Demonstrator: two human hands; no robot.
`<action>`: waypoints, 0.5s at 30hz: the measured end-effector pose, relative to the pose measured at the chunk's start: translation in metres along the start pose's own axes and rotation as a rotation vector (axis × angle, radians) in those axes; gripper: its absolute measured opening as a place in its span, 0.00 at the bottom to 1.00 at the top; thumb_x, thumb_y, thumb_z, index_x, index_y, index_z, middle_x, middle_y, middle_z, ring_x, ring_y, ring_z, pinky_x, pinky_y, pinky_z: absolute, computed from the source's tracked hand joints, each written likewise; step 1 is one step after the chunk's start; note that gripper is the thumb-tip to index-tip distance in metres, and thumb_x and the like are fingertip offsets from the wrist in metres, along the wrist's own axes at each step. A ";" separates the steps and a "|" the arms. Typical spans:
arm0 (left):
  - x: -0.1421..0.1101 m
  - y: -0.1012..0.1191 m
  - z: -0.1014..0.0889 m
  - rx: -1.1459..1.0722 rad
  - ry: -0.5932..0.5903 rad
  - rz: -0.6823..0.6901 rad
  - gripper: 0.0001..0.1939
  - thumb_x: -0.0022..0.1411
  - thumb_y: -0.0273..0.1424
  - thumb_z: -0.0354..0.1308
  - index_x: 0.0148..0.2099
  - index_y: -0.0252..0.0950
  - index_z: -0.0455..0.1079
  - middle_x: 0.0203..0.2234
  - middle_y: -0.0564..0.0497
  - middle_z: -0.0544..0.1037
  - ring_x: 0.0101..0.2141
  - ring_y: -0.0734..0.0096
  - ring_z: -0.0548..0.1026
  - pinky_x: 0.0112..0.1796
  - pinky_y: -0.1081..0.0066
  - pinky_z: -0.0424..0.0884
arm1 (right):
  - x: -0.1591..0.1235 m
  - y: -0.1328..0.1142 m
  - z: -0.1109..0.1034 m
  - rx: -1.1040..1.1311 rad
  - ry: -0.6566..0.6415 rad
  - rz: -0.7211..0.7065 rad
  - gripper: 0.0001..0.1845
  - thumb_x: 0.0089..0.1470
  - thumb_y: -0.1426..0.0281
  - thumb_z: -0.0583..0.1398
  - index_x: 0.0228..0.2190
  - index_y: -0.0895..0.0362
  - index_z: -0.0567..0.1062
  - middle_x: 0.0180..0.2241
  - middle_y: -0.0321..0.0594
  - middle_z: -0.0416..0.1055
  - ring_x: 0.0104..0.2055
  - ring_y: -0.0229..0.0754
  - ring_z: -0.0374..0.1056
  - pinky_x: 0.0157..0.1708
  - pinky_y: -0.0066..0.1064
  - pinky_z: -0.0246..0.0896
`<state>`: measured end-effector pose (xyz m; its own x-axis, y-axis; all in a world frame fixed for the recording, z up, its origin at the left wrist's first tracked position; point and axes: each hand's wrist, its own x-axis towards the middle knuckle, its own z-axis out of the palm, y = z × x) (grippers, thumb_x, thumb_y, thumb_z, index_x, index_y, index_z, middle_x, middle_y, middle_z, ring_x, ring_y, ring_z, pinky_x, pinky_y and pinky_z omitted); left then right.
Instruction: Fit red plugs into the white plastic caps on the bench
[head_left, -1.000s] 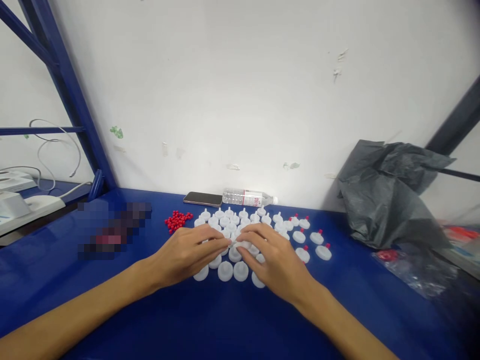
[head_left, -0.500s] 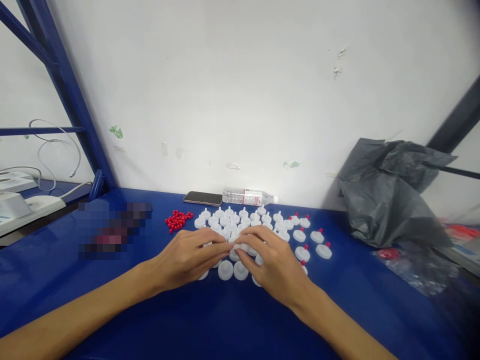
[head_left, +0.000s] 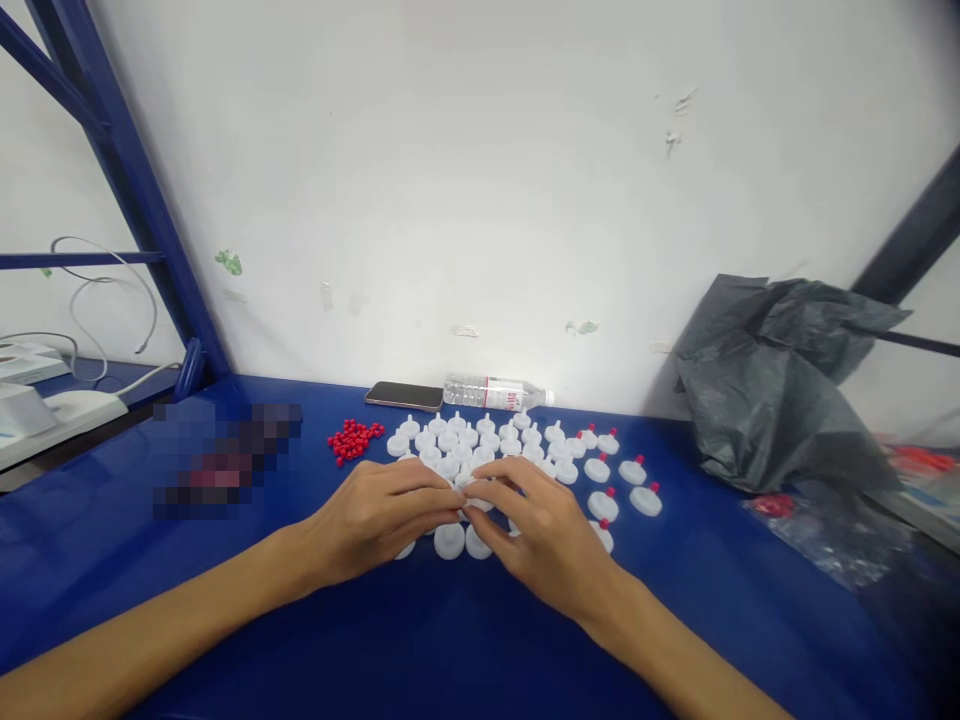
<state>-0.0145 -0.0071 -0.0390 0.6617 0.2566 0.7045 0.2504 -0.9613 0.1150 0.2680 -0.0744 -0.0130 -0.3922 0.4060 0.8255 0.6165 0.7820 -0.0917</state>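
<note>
My left hand [head_left: 379, 515] and my right hand [head_left: 544, 530] meet fingertip to fingertip above a group of white caps [head_left: 449, 541] with narrow spouts. Between the curved thumb and fingers of the right hand shows part of one white spouted cap [head_left: 478, 503]. The left fingertips are pinched together at its near side; whatever they grip is too small or hidden. Several caps on the right carry red tips, such as one red-tipped cap [head_left: 646, 500]. A small heap of red tips [head_left: 354, 440] lies left of the group.
Along the wall on the blue table [head_left: 450, 640] lie a phone [head_left: 405, 396] and a plastic bottle [head_left: 496, 392] on its side. A grey plastic bag [head_left: 780, 380] and a clear bag [head_left: 832, 540] are on the right. A blurred-out object [head_left: 229, 460] lies left.
Both hands stay joined over the caps, with the right hand's fingers slightly lower and more closed in. The view has shifted slightly; the caps and red tips look the same.
</note>
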 end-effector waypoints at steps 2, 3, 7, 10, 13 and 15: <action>0.002 0.004 -0.001 -0.061 0.037 -0.042 0.08 0.90 0.36 0.73 0.64 0.49 0.90 0.47 0.45 0.97 0.42 0.57 0.96 0.41 0.65 0.92 | -0.001 0.001 -0.001 -0.005 -0.013 -0.005 0.12 0.75 0.75 0.72 0.50 0.46 0.92 0.46 0.42 0.94 0.45 0.51 0.95 0.47 0.40 0.99; 0.004 0.005 -0.001 -0.105 0.064 -0.066 0.07 0.89 0.37 0.75 0.64 0.48 0.90 0.45 0.46 0.96 0.41 0.57 0.95 0.39 0.65 0.91 | -0.001 0.001 -0.002 -0.012 -0.023 -0.010 0.13 0.75 0.75 0.72 0.51 0.44 0.92 0.47 0.42 0.95 0.45 0.51 0.95 0.47 0.40 0.98; 0.010 0.007 -0.001 -0.262 0.145 -0.134 0.17 0.84 0.47 0.81 0.66 0.49 0.90 0.45 0.44 0.93 0.38 0.59 0.88 0.29 0.68 0.84 | 0.002 0.000 -0.008 -0.065 -0.046 -0.072 0.16 0.78 0.74 0.69 0.52 0.39 0.92 0.50 0.38 0.96 0.45 0.52 0.95 0.49 0.47 0.98; 0.013 0.007 -0.001 -0.384 0.108 -0.233 0.26 0.79 0.50 0.84 0.72 0.52 0.90 0.53 0.42 0.93 0.40 0.59 0.86 0.33 0.67 0.87 | 0.005 -0.003 -0.013 -0.121 -0.050 -0.133 0.17 0.77 0.75 0.69 0.50 0.38 0.92 0.51 0.34 0.98 0.50 0.54 0.95 0.55 0.53 0.97; 0.013 0.007 -0.001 -0.552 0.025 -0.340 0.34 0.70 0.52 0.89 0.72 0.51 0.91 0.52 0.43 0.93 0.37 0.60 0.85 0.35 0.65 0.88 | 0.005 -0.007 -0.012 -0.166 -0.039 -0.200 0.18 0.77 0.74 0.67 0.50 0.38 0.93 0.52 0.28 0.98 0.51 0.51 0.96 0.58 0.52 0.96; 0.013 0.009 -0.003 -0.685 -0.089 -0.431 0.34 0.65 0.51 0.91 0.69 0.47 0.92 0.48 0.46 0.93 0.36 0.61 0.86 0.36 0.65 0.88 | 0.003 -0.010 -0.008 -0.210 0.024 -0.261 0.18 0.77 0.75 0.68 0.49 0.38 0.93 0.52 0.24 0.98 0.50 0.47 0.95 0.60 0.48 0.94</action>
<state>-0.0056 -0.0128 -0.0267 0.6664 0.5976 0.4458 0.0272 -0.6171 0.7864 0.2665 -0.0847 -0.0047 -0.5407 0.1917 0.8191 0.6258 0.7423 0.2394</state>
